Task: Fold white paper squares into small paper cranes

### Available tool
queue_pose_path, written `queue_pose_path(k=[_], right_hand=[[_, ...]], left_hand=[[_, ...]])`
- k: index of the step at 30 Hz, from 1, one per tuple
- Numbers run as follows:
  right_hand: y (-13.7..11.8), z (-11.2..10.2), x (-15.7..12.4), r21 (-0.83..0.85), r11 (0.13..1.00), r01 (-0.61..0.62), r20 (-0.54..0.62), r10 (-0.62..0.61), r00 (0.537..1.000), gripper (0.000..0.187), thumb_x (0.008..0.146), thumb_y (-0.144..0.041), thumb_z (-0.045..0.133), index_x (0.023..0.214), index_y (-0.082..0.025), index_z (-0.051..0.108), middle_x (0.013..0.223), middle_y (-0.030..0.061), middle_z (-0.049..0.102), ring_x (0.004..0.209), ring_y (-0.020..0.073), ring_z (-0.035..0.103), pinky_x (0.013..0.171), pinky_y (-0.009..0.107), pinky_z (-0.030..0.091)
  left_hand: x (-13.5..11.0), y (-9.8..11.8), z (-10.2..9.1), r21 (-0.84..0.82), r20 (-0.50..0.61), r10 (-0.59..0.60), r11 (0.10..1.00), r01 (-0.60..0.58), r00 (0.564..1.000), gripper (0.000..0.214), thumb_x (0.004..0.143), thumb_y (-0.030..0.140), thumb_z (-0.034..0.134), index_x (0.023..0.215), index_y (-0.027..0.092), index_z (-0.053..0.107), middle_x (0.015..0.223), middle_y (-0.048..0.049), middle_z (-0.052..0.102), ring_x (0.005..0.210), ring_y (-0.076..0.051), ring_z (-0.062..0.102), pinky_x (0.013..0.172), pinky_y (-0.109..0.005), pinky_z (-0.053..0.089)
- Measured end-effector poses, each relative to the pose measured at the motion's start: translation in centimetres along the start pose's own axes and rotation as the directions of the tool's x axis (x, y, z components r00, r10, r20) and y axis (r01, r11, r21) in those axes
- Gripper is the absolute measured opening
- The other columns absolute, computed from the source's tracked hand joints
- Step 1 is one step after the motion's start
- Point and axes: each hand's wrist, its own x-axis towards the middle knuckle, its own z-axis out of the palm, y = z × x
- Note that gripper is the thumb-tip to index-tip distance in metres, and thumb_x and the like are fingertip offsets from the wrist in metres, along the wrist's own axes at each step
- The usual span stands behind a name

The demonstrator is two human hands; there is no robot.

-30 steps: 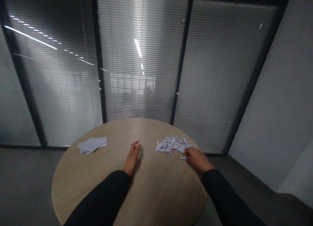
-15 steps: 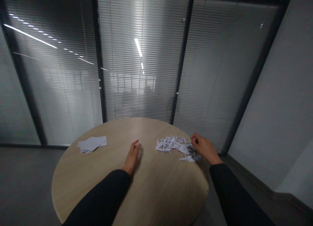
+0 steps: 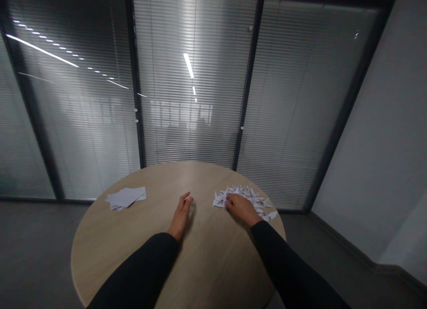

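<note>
A pile of white folded paper cranes [image 3: 258,201] lies on the right side of the round wooden table. My right hand [image 3: 243,208] is over the left front of this pile and hides part of it. Its fingers are bent, with a small gap between thumb and forefinger, and I see nothing held between them. To the left of the pile, my left hand [image 3: 180,215] rests low over the middle of the table, fingers loosely apart and holding nothing.
Several flat white paper sheets [image 3: 126,197] lie overlapped at the table's left. The round tabletop [image 3: 200,264] has its far edge close to a glass partition with blinds [image 3: 193,135]. A grey wall [image 3: 376,166] stands to the right.
My right hand has moved left from the pile's right end to its left front, uncovering the cranes at the table's right edge. My left hand stays where it was.
</note>
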Motion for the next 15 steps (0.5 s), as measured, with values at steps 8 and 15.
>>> queue_pose_path(k=[8,15], right_hand=[[0.3,0.4,0.6,0.135,0.99,0.049,-0.011,-0.048,0.999,0.024,0.078,-0.014,0.044,0.087,-0.015,0.066,0.09,0.0077,0.068,0.088,0.0172,0.059,0.076,0.024,0.037],[5.2,-2.8,0.4,0.384,0.922,-0.043,0.022,0.037,0.999,0.026,0.075,-0.029,0.05,0.083,-0.013,0.069,0.069,0.0053,0.067,0.063,0.0156,0.059,0.06,0.023,0.04]], left_hand=[[-0.1,0.5,-0.8,-0.022,0.009,-0.006,1.0,0.006,1.0,0.051,0.083,0.051,0.036,0.124,0.021,0.04,0.117,-0.0128,0.053,0.114,-0.022,0.046,0.098,-0.037,0.031],[0.1,-0.3,-0.8,-0.01,-0.006,0.012,1.0,-0.012,1.0,0.051,0.082,0.052,0.037,0.123,0.021,0.042,0.116,-0.0127,0.054,0.114,-0.022,0.047,0.098,-0.037,0.031]])
